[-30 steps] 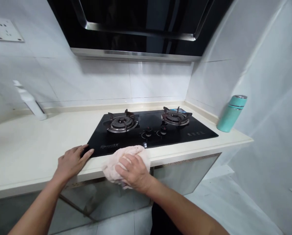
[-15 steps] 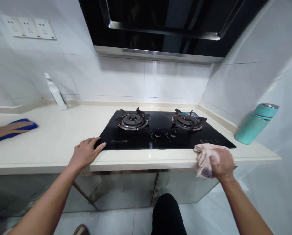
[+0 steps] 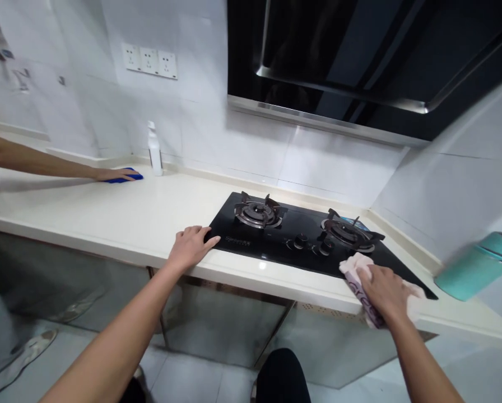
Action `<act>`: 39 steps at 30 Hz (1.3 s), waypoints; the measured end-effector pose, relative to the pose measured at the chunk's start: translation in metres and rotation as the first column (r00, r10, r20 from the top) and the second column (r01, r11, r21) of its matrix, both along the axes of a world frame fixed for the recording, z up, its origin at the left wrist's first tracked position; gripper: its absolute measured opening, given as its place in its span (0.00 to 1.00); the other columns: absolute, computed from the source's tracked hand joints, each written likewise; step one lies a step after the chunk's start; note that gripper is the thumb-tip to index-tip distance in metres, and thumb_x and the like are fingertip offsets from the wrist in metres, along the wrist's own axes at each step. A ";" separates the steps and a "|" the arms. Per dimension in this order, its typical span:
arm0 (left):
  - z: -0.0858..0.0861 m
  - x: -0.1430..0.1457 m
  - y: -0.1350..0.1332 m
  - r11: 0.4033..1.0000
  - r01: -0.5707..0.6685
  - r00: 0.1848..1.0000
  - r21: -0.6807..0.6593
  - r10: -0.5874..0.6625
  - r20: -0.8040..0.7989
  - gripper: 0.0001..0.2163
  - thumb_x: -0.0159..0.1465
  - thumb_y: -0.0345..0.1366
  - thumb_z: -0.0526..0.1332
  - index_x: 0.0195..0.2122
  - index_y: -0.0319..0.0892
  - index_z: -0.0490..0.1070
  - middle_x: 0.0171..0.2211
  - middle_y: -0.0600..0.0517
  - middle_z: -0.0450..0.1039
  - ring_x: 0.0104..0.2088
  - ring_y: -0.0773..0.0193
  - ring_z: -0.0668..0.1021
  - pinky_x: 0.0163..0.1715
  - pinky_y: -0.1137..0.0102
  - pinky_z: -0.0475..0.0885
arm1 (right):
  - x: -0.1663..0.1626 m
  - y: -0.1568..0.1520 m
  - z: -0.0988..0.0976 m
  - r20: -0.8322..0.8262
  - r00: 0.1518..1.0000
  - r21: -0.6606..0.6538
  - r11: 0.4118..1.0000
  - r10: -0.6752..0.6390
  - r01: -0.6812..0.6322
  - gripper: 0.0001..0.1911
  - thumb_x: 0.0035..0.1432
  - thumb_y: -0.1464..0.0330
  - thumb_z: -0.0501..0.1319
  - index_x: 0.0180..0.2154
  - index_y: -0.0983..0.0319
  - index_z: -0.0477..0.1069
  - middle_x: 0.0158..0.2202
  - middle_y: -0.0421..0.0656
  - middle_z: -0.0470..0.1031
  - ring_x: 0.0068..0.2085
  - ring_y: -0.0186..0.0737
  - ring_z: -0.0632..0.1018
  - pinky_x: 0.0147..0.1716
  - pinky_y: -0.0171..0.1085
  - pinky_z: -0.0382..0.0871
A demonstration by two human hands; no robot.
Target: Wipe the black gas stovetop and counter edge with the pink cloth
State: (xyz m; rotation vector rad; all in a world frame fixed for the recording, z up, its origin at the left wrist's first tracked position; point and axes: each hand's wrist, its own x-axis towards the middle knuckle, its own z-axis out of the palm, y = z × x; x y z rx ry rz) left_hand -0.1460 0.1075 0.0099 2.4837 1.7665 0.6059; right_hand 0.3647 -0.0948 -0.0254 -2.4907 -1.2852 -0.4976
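Observation:
My left hand (image 3: pixel 192 245) lies palm down with fingers apart at the front left corner of a black glass gas stove (image 3: pixel 284 260). Its thumb and fingertips touch the stove's edge. At the front right of the stove, my right hand (image 3: pixel 385 288) grips a pale pink cloth (image 3: pixel 356 266) with purple print, pressing it over the glass and counter edge. Part of the cloth hangs over the front. Two burners (image 3: pixel 258 214) with black pan supports stand behind two black knobs (image 3: pixel 300 240).
A co-worker's hand (image 3: pixel 114 174) presses a blue cloth (image 3: pixel 136 173) on the white counter (image 3: pixel 66 201), beside a white spray bottle (image 3: pixel 154 151). A turquoise flask (image 3: pixel 473 268) stands right of the stove. The black range hood (image 3: pixel 318 56) overhangs.
The view has turned left, showing more of the co-worker's arm. The blue cloth has moved nearer the spray bottle. My right hand has shifted the pink cloth; my left stays at the stove corner.

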 end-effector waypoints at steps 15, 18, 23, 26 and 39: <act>-0.013 0.004 -0.009 0.993 -0.064 0.976 0.098 0.042 0.212 0.22 0.77 0.46 0.48 0.64 0.43 0.70 0.65 0.36 0.68 0.67 0.45 0.67 0.65 0.51 0.62 | -0.264 0.137 0.023 0.173 0.758 -0.193 0.777 0.629 -0.600 0.15 0.74 0.64 0.52 0.53 0.61 0.74 0.56 0.51 0.75 0.53 0.55 0.74 0.52 0.49 0.63; -0.016 0.005 -0.011 0.992 -0.068 0.959 0.109 0.035 0.281 0.23 0.76 0.46 0.49 0.66 0.42 0.69 0.68 0.35 0.64 0.69 0.43 0.64 0.68 0.47 0.59 | -0.302 0.177 0.027 0.150 0.724 -0.211 0.737 0.673 -0.642 0.17 0.75 0.64 0.51 0.56 0.62 0.72 0.57 0.52 0.74 0.55 0.55 0.73 0.54 0.50 0.62; -0.020 0.004 -0.011 0.995 -0.027 0.941 0.092 -0.006 0.337 0.25 0.76 0.47 0.48 0.71 0.45 0.64 0.71 0.37 0.61 0.71 0.41 0.62 0.70 0.42 0.57 | -0.369 0.249 0.029 0.078 0.617 -0.224 0.617 0.783 -0.755 0.15 0.75 0.65 0.52 0.56 0.59 0.73 0.59 0.50 0.74 0.59 0.51 0.72 0.58 0.48 0.63; -0.022 0.002 -0.012 0.997 -0.017 0.930 0.072 -0.011 0.367 0.28 0.76 0.50 0.47 0.73 0.44 0.59 0.73 0.36 0.59 0.72 0.42 0.61 0.70 0.42 0.57 | -0.390 0.285 0.034 0.023 0.567 -0.223 0.557 0.824 -0.800 0.15 0.75 0.66 0.53 0.54 0.60 0.75 0.58 0.50 0.76 0.60 0.50 0.72 0.60 0.48 0.62; -0.024 -0.015 0.004 0.985 -0.164 0.759 0.058 0.089 0.645 0.23 0.76 0.45 0.49 0.67 0.45 0.68 0.66 0.42 0.71 0.68 0.54 0.70 0.71 0.53 0.60 | -0.402 0.241 0.022 -0.038 0.106 -0.041 0.105 0.994 -0.994 0.20 0.69 0.68 0.57 0.60 0.62 0.72 0.60 0.51 0.74 0.62 0.50 0.70 0.64 0.49 0.62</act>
